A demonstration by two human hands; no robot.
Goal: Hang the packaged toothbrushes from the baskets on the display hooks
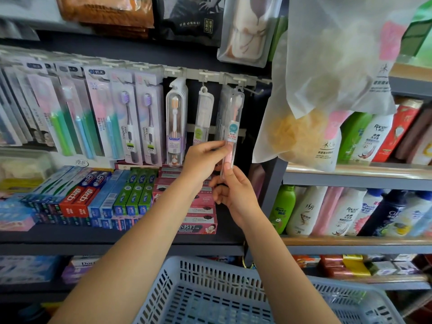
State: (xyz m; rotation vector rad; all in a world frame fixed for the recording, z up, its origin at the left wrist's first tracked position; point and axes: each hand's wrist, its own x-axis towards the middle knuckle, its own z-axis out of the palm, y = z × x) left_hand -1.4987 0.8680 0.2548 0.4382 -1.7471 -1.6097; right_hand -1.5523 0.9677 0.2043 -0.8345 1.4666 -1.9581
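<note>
clear plastic wraps the pink toothbrush (230, 127), which is held upright in front of the hook rail (224, 77) in the head view, its only view. its hang tab is raised to the level of a display hook (253, 91) near the right end of the rail; whether the tab is already threaded on cannot be told. the lower end of the pack is pinched by the right hand (233, 188), whose fingers are closed around it, while the left hand (205, 157) steadies the middle of the pack, its fingers (216, 145) closed lightly against the pack's side.

to the left on the same rail, an orange toothbrush pack (175, 120) and a white toothbrush pack (203, 118) are hung already, and further left rows of carded toothbrushes (126, 113) are seen filling the hooks. toothpaste boxes (105, 192) are stacked on the shelf below.

a blue-grey basket (233, 277) is seen at the bottom edge, and no packs are visible in the part shown. the task is judged to be well along, with this pack left to be seated on its hook; what remains beyond the frame cannot be told.
</note>
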